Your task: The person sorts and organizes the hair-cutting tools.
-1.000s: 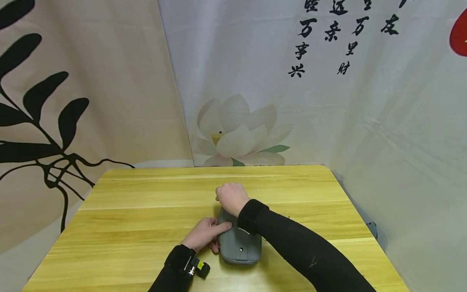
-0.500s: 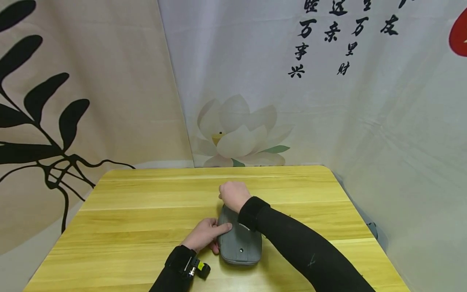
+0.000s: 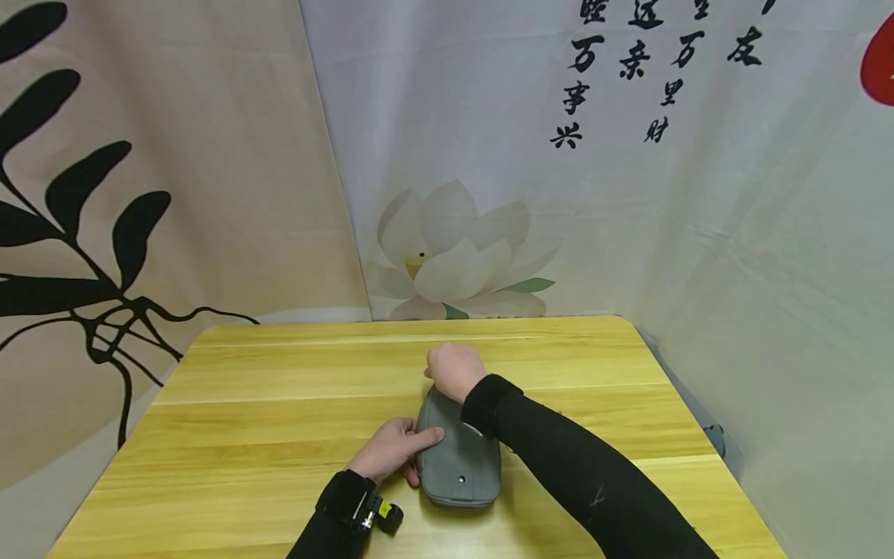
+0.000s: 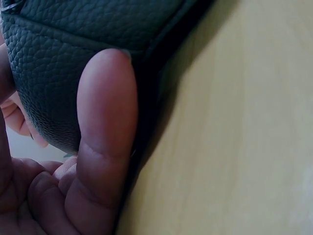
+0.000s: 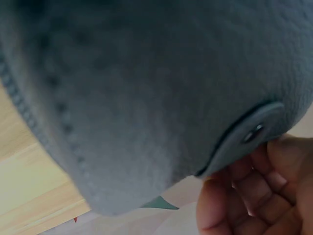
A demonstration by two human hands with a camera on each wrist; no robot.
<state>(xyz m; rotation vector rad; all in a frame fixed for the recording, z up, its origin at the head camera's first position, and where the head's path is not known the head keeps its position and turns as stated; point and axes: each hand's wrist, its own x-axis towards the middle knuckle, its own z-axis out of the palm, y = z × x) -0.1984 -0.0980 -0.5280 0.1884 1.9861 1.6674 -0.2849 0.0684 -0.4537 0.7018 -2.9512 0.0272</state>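
Observation:
A grey leather pouch (image 3: 462, 464) with rounded ends lies on the wooden table. My left hand (image 3: 394, 447) grips its left side, thumb on top. In the left wrist view, the thumb (image 4: 107, 107) presses on the pebbled leather (image 4: 46, 73). At the pouch's far end, my right hand (image 3: 455, 371) has its fingers curled by the edge. The right wrist view has these fingers (image 5: 215, 203) beside a small tab (image 5: 244, 139) with a metal stud. Zipper teeth (image 5: 19, 105) run along one side. Exactly what the right fingertips pinch is partly hidden.
The yellow wood-grain table (image 3: 265, 435) extends around the pouch, its far edge close to a printed cloth backdrop (image 3: 461, 256). A small camera (image 3: 389, 515) is strapped at the left wrist. The right forearm (image 3: 594, 466) crosses the table's right side.
My right hand has shifted slightly right and away along the pouch's far end, uncovering a little more of its top. The left hand and the pouch have stayed nearly still.

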